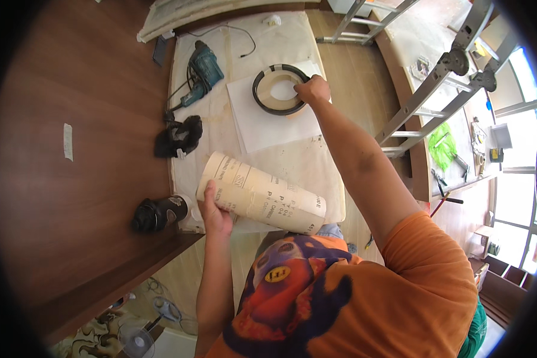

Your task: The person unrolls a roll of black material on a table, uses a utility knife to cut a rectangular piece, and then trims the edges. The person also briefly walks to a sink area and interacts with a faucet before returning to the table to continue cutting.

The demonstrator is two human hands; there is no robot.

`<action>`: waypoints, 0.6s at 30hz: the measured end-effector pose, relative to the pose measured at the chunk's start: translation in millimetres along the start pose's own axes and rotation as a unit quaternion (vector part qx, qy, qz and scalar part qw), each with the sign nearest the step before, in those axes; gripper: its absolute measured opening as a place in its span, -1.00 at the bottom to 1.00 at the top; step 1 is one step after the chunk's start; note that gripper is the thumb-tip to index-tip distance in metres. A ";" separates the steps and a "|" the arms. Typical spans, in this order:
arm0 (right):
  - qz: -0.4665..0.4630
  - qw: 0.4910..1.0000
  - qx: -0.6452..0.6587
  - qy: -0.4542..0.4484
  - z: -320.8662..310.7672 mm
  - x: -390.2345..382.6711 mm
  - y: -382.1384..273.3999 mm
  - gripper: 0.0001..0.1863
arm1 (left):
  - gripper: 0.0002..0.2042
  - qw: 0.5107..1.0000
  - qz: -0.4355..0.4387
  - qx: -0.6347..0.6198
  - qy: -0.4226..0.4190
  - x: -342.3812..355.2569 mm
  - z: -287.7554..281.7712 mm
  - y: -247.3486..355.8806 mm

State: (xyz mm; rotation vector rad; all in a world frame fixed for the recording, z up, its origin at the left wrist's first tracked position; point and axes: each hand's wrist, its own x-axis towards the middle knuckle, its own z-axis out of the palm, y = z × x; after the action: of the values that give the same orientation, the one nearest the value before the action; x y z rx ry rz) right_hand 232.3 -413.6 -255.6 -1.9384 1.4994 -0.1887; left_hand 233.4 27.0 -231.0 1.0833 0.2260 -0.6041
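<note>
My left hand (213,212) grips the near end of a tan roll of sandpaper (262,194) that lies tilted over the front edge of the pale work surface (316,161). My right hand (312,90) reaches far forward and holds the right rim of a black ring with a tan disc inside it (275,89). The ring rests on a white sheet of paper (274,125).
A teal power drill (201,74) with its cord lies at the far left of the work surface, a black glove (179,136) beside it. A dark bottle (156,213) lies on the brown board. An aluminium ladder (435,83) stands to the right.
</note>
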 end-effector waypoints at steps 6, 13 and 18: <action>0.021 0.998 0.062 0.010 0.7 -8.4 26.9 -0.33 | -0.46 0.997 -0.062 0.049 0.003 31.5 13.7 -28.5; -0.017 0.916 0.264 -0.301 -83.4 -123.1 130.3 -0.53 | -0.41 0.973 -0.098 0.209 0.019 57.8 44.1 -15.6; -0.009 0.876 0.285 -0.389 -107.7 -217.2 158.6 -0.50 | -0.33 0.896 0.076 0.432 0.066 63.7 61.5 -7.6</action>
State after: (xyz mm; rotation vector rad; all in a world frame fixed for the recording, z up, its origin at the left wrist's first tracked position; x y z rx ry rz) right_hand -19.9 -280.5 -205.0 -1.2970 0.7606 0.1301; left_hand 274.1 -51.7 -237.3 1.9884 -0.0298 -0.4892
